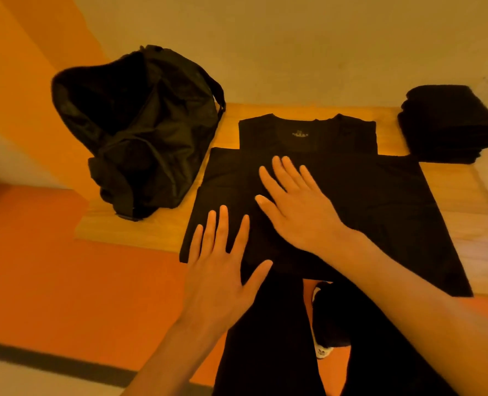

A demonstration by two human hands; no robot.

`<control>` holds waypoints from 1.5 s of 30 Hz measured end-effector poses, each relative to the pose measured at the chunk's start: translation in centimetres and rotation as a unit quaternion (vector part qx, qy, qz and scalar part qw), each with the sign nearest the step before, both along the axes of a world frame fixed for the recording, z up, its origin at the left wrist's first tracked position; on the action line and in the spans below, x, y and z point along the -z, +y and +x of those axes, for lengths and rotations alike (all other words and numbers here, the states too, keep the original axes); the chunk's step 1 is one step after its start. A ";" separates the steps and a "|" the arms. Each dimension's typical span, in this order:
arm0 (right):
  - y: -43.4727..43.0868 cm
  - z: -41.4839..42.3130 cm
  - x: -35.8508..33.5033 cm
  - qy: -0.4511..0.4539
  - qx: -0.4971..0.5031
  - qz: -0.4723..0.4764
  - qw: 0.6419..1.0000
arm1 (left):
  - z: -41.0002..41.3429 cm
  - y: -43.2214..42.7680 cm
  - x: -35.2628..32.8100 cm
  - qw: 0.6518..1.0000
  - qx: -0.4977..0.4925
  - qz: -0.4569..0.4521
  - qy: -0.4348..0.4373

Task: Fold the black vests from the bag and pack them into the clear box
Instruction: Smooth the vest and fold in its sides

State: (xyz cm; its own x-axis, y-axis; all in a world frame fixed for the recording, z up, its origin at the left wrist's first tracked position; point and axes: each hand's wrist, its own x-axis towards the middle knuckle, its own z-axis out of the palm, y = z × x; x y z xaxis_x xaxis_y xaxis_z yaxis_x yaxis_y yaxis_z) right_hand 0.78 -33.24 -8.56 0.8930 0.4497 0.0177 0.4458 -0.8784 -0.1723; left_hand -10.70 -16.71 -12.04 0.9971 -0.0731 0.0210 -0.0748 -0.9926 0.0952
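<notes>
A black vest [379, 201] lies spread flat on the wooden table [140, 227], neck toward the wall, its left side folded inward. My left hand [222, 270] rests flat with straight fingers on the vest's near left corner. My right hand [294, 207] presses flat on the vest's middle, fingers spread. An open black bag [140, 127] stands on the table's left end. A stack of folded black vests [451, 124] sits at the far right. No clear box is in view.
The table stands against a pale wall [294, 47]. Orange floor [65, 267] lies to the left and below. My dark trouser legs and a white-soled shoe [322, 350] show under the table's near edge.
</notes>
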 end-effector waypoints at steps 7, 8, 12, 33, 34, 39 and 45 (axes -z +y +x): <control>10.2 7.8 2.0 0.060 -0.101 -0.050 0.992 | -0.6 0.1 -0.1 1.000 -0.002 -0.022 0.009; 10.3 8.1 2.2 0.050 -0.094 -0.052 0.993 | -0.7 0.2 0.0 1.000 -0.002 -0.022 0.008; 10.3 8.8 2.4 0.043 -0.088 -0.054 0.994 | -0.9 0.1 0.1 0.999 -0.004 -0.038 0.006; -17.3 -7.9 2.3 -0.013 0.252 -0.011 0.968 | 16.6 -13.1 -7.3 0.924 0.382 -0.022 0.019; -17.7 -8.4 2.6 -0.017 0.252 -0.020 0.967 | 17.4 -14.8 -6.3 0.914 0.405 0.001 0.026; -17.9 -9.9 3.6 -0.018 0.257 -0.043 0.965 | 20.2 -19.7 -2.6 0.892 0.442 0.066 0.070; -18.7 -10.5 3.6 -0.007 0.242 -0.045 0.969 | 20.7 -20.1 -1.1 0.909 0.413 0.044 0.023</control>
State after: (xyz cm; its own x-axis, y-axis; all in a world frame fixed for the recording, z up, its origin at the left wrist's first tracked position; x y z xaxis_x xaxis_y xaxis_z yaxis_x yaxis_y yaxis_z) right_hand -9.71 -51.90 -12.12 0.9997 -0.0209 0.0119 -0.0198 -0.9964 -0.0824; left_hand 10.04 -36.78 -10.92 0.6003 -0.7974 -0.0612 -0.7968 -0.6029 0.0401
